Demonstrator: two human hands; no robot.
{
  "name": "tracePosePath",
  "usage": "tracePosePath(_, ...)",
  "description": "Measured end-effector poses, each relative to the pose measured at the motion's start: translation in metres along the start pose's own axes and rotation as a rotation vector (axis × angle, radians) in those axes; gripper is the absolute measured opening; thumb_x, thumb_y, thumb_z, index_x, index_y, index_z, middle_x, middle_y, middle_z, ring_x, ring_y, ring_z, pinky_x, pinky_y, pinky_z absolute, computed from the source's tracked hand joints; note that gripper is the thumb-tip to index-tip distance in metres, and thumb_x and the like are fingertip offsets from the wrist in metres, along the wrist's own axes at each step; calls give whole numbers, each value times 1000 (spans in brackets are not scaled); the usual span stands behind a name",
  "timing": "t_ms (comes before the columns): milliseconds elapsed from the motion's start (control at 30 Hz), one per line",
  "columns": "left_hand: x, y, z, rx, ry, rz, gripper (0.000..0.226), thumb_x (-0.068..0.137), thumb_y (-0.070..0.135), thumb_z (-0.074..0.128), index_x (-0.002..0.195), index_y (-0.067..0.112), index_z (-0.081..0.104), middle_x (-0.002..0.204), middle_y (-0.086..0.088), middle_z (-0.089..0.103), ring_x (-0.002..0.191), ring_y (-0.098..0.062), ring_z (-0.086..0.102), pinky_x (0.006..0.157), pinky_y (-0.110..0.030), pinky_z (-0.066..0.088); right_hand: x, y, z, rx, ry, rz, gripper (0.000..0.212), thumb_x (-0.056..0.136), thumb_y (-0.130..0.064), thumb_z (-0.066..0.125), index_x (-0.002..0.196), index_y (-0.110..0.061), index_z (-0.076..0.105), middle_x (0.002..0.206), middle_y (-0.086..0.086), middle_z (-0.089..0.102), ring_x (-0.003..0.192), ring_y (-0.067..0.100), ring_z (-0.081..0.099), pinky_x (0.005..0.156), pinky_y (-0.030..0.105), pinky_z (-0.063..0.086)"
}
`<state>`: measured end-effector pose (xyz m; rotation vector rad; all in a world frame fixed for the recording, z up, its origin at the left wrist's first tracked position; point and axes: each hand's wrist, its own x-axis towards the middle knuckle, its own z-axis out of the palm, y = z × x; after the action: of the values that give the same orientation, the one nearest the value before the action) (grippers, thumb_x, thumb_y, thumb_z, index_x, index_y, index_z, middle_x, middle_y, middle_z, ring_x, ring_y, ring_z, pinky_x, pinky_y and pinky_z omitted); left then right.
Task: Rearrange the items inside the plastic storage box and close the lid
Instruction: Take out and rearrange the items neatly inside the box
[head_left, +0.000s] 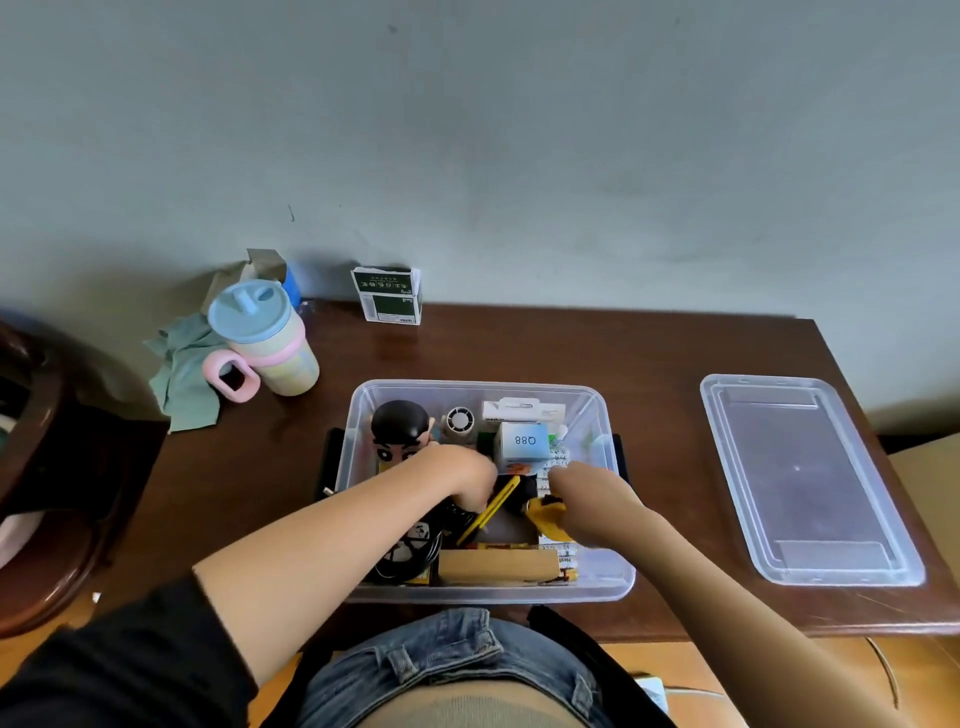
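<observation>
A clear plastic storage box (363, 400) stands open on the brown table, packed with small items. Its clear lid (810, 478) lies flat on the table to the right, apart from it. Both my hands reach down inside the box. My left hand (462, 478) is at the middle, its fingers curled down by a yellow utility knife (491, 512); whether it grips the knife is hidden. My right hand (582, 499) holds a yellow object (545, 519) near the right side. Also inside are a cartoon figure (400, 431), a white Q88 box (522, 441) and a cardboard box (496, 566).
A pastel cup with a blue lid and pink handle (265, 343) stands at the back left beside a green cloth (182, 374). A small green-and-white carton (387, 296) stands against the wall. A dark wooden chair (47, 467) is to the left.
</observation>
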<state>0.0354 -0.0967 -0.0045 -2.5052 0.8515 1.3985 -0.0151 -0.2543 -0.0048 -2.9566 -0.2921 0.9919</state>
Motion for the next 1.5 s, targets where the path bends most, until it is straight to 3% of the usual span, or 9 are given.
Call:
tracePosePath(133,11,-5,7,-47,-67,-28,22,95,18,52,105,0,60,77,-5,49,68,-21,46,61,-29,37,-9,10,-2,157,30,55,15,90,-17,53,102,-12,47,99,7,61,79,22,54,67,33,46)
tracePosePath(333,19,-6,18,-113,-10,-14,59,90,40,61,134,3,47,127,-12,56,109,-28,56,88,-32,45,-14,10,1,234,20,49,17,92,-19,54,102,-12,44,97,7,61,77,22,55,67,36,47)
tracePosePath(533,23,7,25,2,-36,-36,48,92,15,57,135,1,41,99,-12,53,84,-24,50,70,-31,42,-15,12,7,314,41,56,17,94,-21,52,106,-14,43,98,7,62,76,20,56,66,34,48)
tracePosePath(800,17,-2,19,-42,-19,78,31,87,19,64,112,1,57,93,-9,53,83,-22,51,69,-29,40,-15,16,12,387,66,65,21,96,-27,50,114,-17,43,89,-1,57,69,12,55,57,25,46)
tracePosePath(867,17,-4,21,-55,34,88,7,87,9,57,84,5,63,77,-8,55,72,-22,51,61,-27,38,-17,15,11,376,62,67,20,96,-27,50,112,-16,43,89,0,59,70,15,57,59,28,49)
tracePosePath(933,20,-5,23,-65,91,84,26,85,1,47,60,9,53,62,-6,48,59,-22,45,54,-27,33,-21,11,9,313,58,74,19,96,-26,51,110,-15,44,94,5,63,77,21,61,68,36,55)
tracePosePath(1133,14,-13,19,-82,32,55,41,86,-5,52,124,6,57,129,-11,52,112,-27,53,72,-26,40,-11,-12,5,-108,41,165,13,88,-3,54,89,-15,49,65,-3,44,55,15,42,42,23,26)
tracePosePath(1367,5,-25,13,-217,120,37,45,85,-8,43,120,14,60,113,-4,56,108,-24,54,91,-39,43,24,-11,-4,-192,191,185,33,88,-1,53,119,-6,45,114,6,56,89,20,64,41,23,23)
tracePosePath(1500,-1,-41,16,-403,303,41,26,87,6,58,108,19,64,99,0,62,94,-19,58,110,-42,30,33,-16,0,-30,97,99,11,89,-18,56,81,-11,55,78,2,56,86,24,64,50,25,36)
